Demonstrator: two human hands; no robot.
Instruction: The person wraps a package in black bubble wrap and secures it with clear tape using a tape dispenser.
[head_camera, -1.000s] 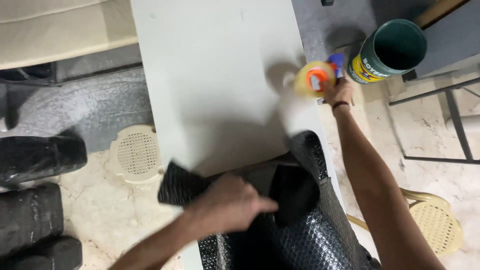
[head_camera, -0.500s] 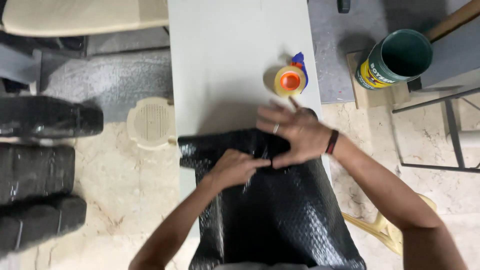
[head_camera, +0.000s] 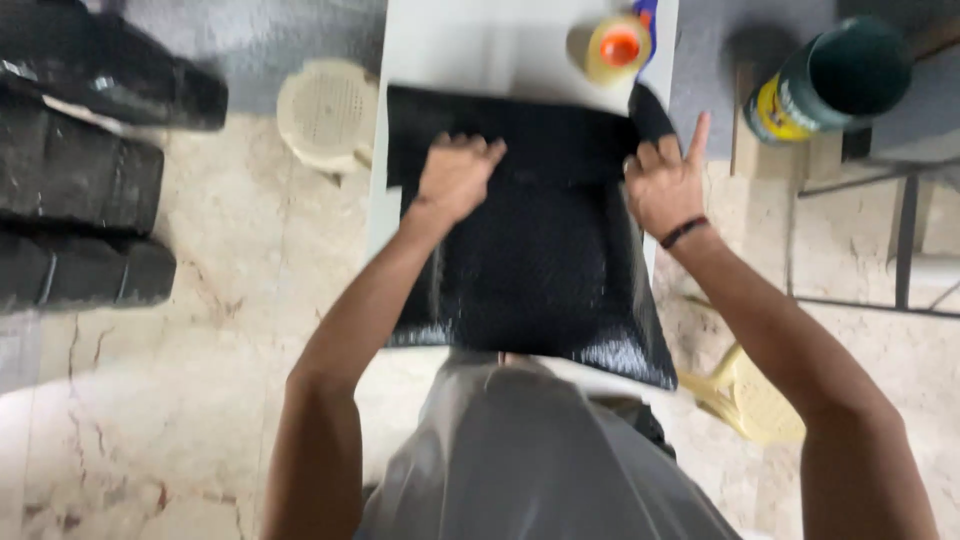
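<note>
The black bubble mailer (head_camera: 540, 250) is lying flat on the white table (head_camera: 470, 50), now spread wider than half a second ago. The left hand (head_camera: 455, 178), fingers curled, is pressing its upper part. The right hand (head_camera: 665, 185) has separated from the left and is gripping the right edge, index finger raised. Beyond the hands, the tape roll (head_camera: 612, 48) is standing.

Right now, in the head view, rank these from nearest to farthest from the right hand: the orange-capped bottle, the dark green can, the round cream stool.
From the right hand:
1. Orange-capped bottle, up and slightly left, on the white table.
2. Dark green can, up to the right, off the table.
3. Round cream stool, far left, past the black sheet.
</note>
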